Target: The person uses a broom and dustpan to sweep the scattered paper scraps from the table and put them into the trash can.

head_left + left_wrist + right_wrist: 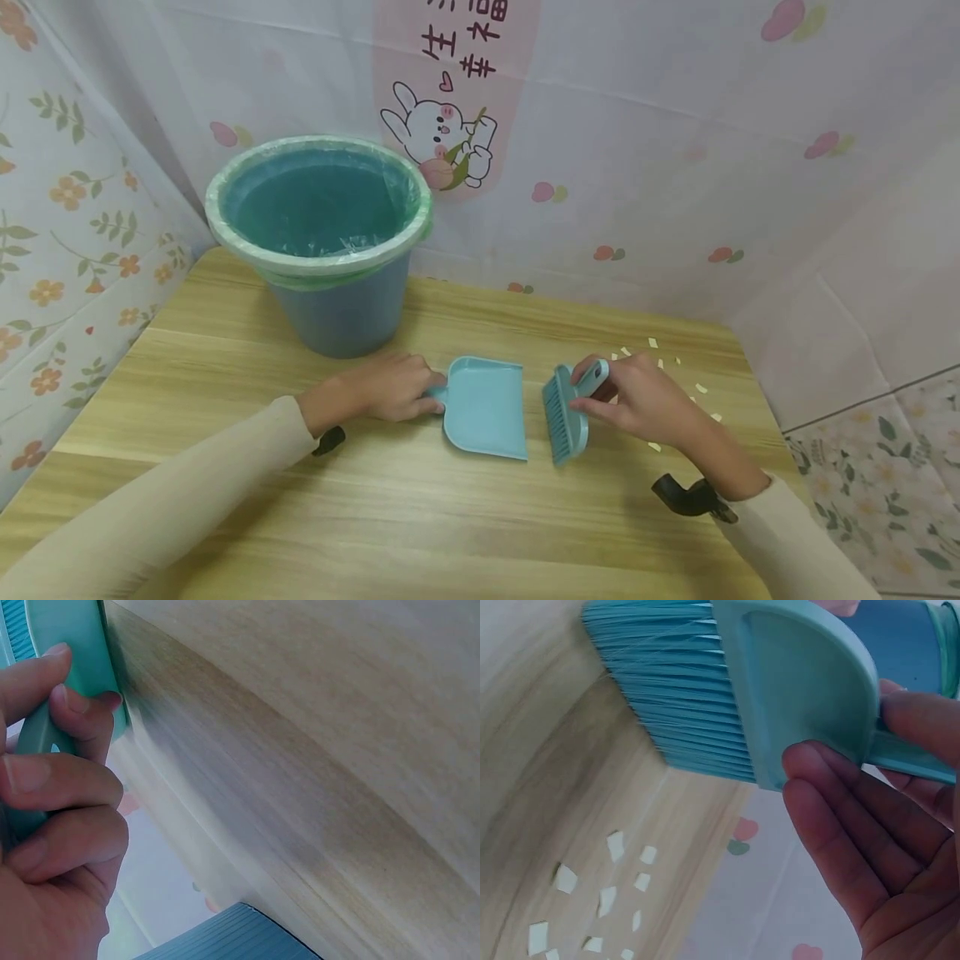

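A light blue dustpan [486, 408] lies on the wooden table, its flat lip facing right. My left hand [396, 387] grips its short handle, and in the left wrist view the fingers curl round that handle [37, 742]. Just right of the lip, my right hand [637, 396] holds a small blue hand brush [567, 417] by its handle and head. The bristles [675, 690] point left toward the dustpan and their tips meet the table. Several small pale paper scraps [606, 901] lie scattered on the table to the right, partly hidden behind the right hand in the head view.
A blue bucket [337, 312] lined with a green bag stands at the back left of the table [420, 525]. A printed white curtain [637, 150] hangs along the back edge. Patterned cloth [82, 217] covers the left side.
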{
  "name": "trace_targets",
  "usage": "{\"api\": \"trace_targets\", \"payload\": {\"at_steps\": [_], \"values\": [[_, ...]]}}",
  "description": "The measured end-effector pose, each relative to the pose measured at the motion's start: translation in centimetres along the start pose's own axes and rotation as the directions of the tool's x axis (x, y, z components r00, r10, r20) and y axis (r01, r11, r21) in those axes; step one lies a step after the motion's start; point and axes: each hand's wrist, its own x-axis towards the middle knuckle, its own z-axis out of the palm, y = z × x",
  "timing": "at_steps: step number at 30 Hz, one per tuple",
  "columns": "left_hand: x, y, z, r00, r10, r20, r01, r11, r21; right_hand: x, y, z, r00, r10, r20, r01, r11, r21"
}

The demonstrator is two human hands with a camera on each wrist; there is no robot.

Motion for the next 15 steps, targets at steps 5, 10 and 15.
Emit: {"api": "trace_targets", "payload": {"at_steps": [5, 10, 15], "values": [[0.02, -0.04, 0.01, 1.0, 0.007, -0.005, -0.007, 1.0, -0.009, 0.03, 0.38, 0.2, 0.999, 0.032, 0.027, -0.032, 0.999, 0.016], [0.04, -0.01, 0.0, 1.0, 0.002, -0.005, -0.002, 1.0, -0.005, -0.01, 0.7, 0.5, 1.0, 0.003, 0.012, -0.003, 0.999, 0.053], [-0.01, 0.08, -0.08, 1.0, -0.005, -0.001, 0.005, 1.0, -0.004, -0.09, 0.55, 0.87, 0.999, 0.048, -0.017, -0.047, 0.997, 0.064]]}}
